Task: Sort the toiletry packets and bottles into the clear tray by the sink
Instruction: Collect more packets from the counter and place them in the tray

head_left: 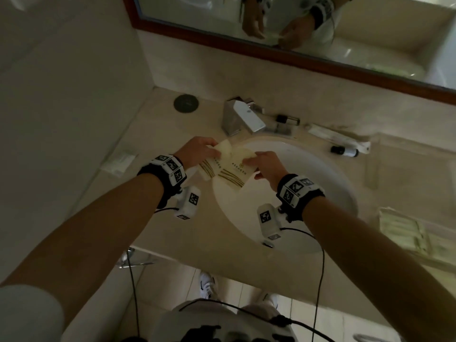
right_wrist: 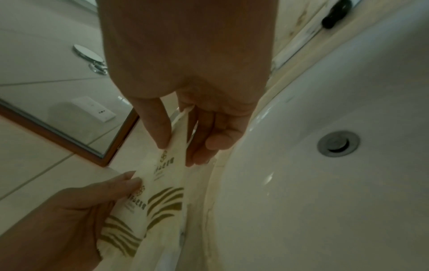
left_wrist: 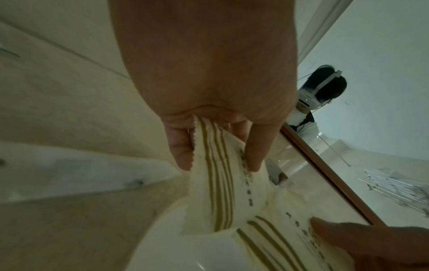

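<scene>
Over the sink's left rim I hold two cream packets with gold stripes, fanned apart. My left hand (head_left: 212, 150) (left_wrist: 219, 165) pinches the left packet (head_left: 208, 169) (left_wrist: 218, 183) between thumb and fingers. Thumb and fingers of my right hand (head_left: 251, 161) (right_wrist: 180, 154) pinch the right packet (head_left: 234, 172) (right_wrist: 162, 166). The clear tray (head_left: 381, 213) sits on the counter at the right, with several pale packets in it. A black-capped small bottle (head_left: 345, 151), a long white packet (head_left: 338, 138) and a dark bottle (head_left: 287, 119) lie behind the sink. A flat packet (head_left: 118, 161) lies on the left counter.
The white basin (head_left: 308, 183) with its drain (right_wrist: 338, 143) lies under my right hand. A square chrome faucet (head_left: 243, 117) stands behind the basin. The wood-framed mirror (head_left: 271, 49) runs along the back wall. A round dark cap (head_left: 186, 102) sits in the counter's back left.
</scene>
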Tool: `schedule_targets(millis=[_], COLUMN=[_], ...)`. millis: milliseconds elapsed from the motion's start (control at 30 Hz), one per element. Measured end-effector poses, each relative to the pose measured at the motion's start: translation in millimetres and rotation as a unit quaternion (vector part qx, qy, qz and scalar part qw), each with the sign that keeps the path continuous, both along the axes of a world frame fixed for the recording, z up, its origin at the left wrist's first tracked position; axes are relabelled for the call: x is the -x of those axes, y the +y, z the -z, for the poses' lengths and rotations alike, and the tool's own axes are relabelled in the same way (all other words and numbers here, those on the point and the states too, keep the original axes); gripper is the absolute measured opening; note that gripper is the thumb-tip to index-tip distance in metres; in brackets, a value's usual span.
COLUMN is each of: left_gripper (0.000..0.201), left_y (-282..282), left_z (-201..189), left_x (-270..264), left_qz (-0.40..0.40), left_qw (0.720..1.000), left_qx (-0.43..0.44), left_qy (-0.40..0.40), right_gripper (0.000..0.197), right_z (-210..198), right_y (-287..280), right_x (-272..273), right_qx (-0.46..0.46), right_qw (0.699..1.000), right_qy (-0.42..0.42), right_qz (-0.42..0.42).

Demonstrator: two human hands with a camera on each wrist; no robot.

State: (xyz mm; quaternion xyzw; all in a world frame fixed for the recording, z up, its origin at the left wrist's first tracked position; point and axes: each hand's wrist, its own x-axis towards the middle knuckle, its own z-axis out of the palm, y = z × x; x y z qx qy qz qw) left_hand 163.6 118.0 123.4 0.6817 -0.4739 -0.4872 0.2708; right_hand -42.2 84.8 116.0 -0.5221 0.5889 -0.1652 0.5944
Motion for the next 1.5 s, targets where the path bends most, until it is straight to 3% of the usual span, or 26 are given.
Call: schedule_targets(millis=[267,400,633,833,967,1200,1500], left_gripper=[0.028,0.014,0.032,0.032,0.034,0.015,0.015], left_y=[-20,-22,-26,-29,-31,-34,-40], left_z=[5,3,-1,-2,0,4,5], left_x=[80,116,164,210,243,298,362], left_qz=[0.05,0.081,0.133,0.18,0.21,0.229,0.236], left_qw=[0.999,0.997,0.99,0.982,0.976,0.972,0.971], left_qx=[-0.005,-0.005,-0.017,-0.016,-0.02,-0.032,-0.019], left_qy=[-0.009,0.018,0.038,0.062,0.059,0.037,-0.004], right_gripper=[0.028,0.019,0.028,0.017,0.033,0.031,0.031], right_z=[-3,-3,-3,-1,-2,-1,0], right_y=[5,7,15,26,34,45,57], right_x=[79,110,161,205,236,293,357], right_qx=[-0.019,-0.006,-0.011,-0.044,-0.048,-0.031,-0.028], right_qw=[0.993,0.992,0.985,0.978,0.976,0.956,0.927], right_qy=[-0.05,-0.041,-0.033,-0.035,-0.03,-0.032,-0.053], right_qz=[0.101,0.121,0.171,0.199,0.213,0.291,0.37])
